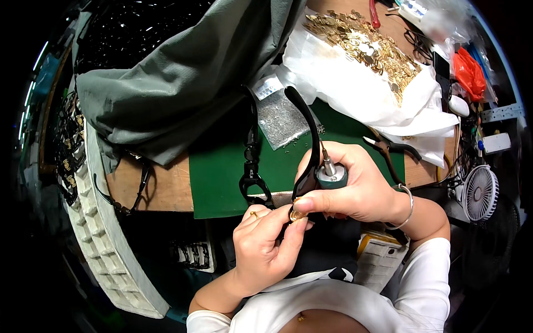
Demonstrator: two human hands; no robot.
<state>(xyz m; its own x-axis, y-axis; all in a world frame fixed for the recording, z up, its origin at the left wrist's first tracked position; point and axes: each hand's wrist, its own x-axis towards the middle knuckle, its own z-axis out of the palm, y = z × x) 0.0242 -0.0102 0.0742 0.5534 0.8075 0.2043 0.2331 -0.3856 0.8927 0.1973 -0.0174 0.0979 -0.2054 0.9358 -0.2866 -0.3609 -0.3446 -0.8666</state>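
Over the front edge of the green mat (216, 166), both my hands hold a black glasses frame (256, 180), its two temples pointing away from me. My left hand (258, 244) is closed, its thumb and fingers pinching the frame by a small gold piece (298, 214). The thumb of my right hand (363, 180) presses on that same gold piece. Gripped in my right hand as well is a screwdriver (333, 173) with a dark green body and a metal tip pointing away, beside the right temple. My fingers partly hide the frame's front.
Beyond my hands lies a clear bag of tiny screws (280, 119), some spilled. Gold parts (372, 50) are heaped on white sheeting (355, 100). Pliers (386, 147) and a small fan (480, 192) are at right. Left are grey cloth (161, 83), another pair of glasses (136, 194) and a compartment tray (105, 250).
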